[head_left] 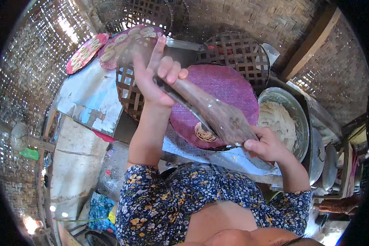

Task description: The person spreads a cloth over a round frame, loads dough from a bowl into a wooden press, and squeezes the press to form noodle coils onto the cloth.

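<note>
A long, worn wooden hand press [217, 108], apparently of two lengthwise parts, slants across the middle of the view. My left hand [158, 76] has its lower fingers curled round the upper end, with the index finger pointing up and away. At the wider lower end, my right hand [267, 144] is closed, thumb on top. Beneath the press lies a round purple cloth [225, 82] on a woven bamboo tray [129, 92]. One small coil of pale dough strands [205, 133] rests near the cloth's front edge, partly hidden by the press.
To the right stands a metal basin [301, 123] holding pale dough [276, 123]. Pink rounds [86, 53] with several dough coils lie at the back left. An open-weave bamboo tray [238, 53] leans behind the cloth. Metal lids [317, 158] stand at the far right.
</note>
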A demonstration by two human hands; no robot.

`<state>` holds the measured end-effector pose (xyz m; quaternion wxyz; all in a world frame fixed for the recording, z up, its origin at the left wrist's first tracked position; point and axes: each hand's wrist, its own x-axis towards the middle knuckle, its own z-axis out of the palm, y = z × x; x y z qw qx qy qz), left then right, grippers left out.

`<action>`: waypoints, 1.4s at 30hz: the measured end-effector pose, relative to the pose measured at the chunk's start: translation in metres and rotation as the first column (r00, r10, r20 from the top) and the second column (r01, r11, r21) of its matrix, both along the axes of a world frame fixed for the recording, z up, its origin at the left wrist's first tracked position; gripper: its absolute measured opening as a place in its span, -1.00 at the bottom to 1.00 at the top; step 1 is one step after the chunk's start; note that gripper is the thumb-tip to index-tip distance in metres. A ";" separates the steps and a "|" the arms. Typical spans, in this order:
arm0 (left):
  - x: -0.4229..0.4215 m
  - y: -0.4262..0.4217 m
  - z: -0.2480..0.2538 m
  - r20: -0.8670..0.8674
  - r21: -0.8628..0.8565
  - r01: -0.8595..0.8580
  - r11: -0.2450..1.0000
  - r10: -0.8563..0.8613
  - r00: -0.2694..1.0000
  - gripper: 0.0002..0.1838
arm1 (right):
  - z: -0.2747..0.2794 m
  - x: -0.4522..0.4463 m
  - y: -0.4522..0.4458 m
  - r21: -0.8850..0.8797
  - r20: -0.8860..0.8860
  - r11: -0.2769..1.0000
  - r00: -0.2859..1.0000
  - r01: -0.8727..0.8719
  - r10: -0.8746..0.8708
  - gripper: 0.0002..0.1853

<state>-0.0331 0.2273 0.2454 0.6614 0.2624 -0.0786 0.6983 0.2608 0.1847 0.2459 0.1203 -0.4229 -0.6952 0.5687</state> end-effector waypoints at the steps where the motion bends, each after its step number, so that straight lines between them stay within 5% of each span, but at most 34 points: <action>1: 0.004 -0.004 -0.003 -0.014 -0.011 -0.011 1.000 0.011 1.000 -0.28 | -0.002 0.004 -0.002 -0.028 0.011 1.000 1.000 -0.012 0.012 -0.46; 7: 0.031 -0.003 -0.021 -0.011 -0.062 0.007 0.998 -0.008 1.000 -0.27 | -0.003 0.027 -0.009 0.032 0.052 0.999 0.998 0.019 -0.020 -0.44; 11: 0.045 0.018 -0.030 0.110 0.007 0.279 0.960 -0.279 0.954 -0.21 | -0.008 0.037 -0.009 0.104 0.086 0.994 0.995 0.037 -0.046 -0.40; 12: 0.052 0.018 -0.030 -0.052 -0.197 0.174 0.965 -0.188 0.981 -0.14 | -0.007 0.037 -0.010 0.081 0.087 0.995 0.994 0.058 -0.065 -0.40; 14: 0.057 0.053 -0.086 -0.324 -0.089 0.566 0.819 -0.561 0.761 -0.25 | -0.011 0.038 -0.009 0.080 0.069 0.994 0.994 0.078 -0.084 -0.40; 16: 0.075 0.038 -0.117 -0.735 -0.462 0.256 0.849 -0.528 0.425 -0.29 | -0.018 0.040 -0.008 0.121 0.033 0.990 0.996 0.077 -0.081 -0.41; 18: 0.088 0.016 -0.112 -0.901 -0.361 0.021 0.932 -0.354 0.252 -0.34 | -0.020 0.042 -0.007 0.129 0.045 0.989 0.996 0.069 -0.075 -0.42; 23: 0.077 0.021 -0.149 -0.880 -0.406 0.036 0.913 -0.402 0.254 -0.41 | -0.020 0.041 -0.006 0.143 0.090 0.988 0.993 0.061 -0.075 -0.42; 33: 0.075 -0.002 -0.105 -0.783 -0.582 0.000 0.813 -0.561 0.269 -0.55 | -0.042 0.040 0.006 0.169 0.000 0.977 0.991 0.134 -0.135 -0.41; 36: 0.071 0.004 -0.126 -0.721 -0.581 0.144 0.801 -0.588 0.367 -0.55 | -0.047 0.041 0.009 0.133 -0.060 0.970 0.978 0.205 -0.199 -0.43; 39: 0.059 0.015 -0.135 -0.918 -0.394 0.011 0.919 -0.393 -0.050 -0.49 | -0.051 0.044 0.011 0.046 -0.158 0.962 0.953 0.269 -0.259 -0.46; 42: 0.058 -0.001 -0.124 -0.845 0.085 -0.111 0.990 0.013 -0.534 -0.44 | -0.054 0.048 0.011 0.004 -0.241 0.951 0.923 0.309 -0.299 -0.50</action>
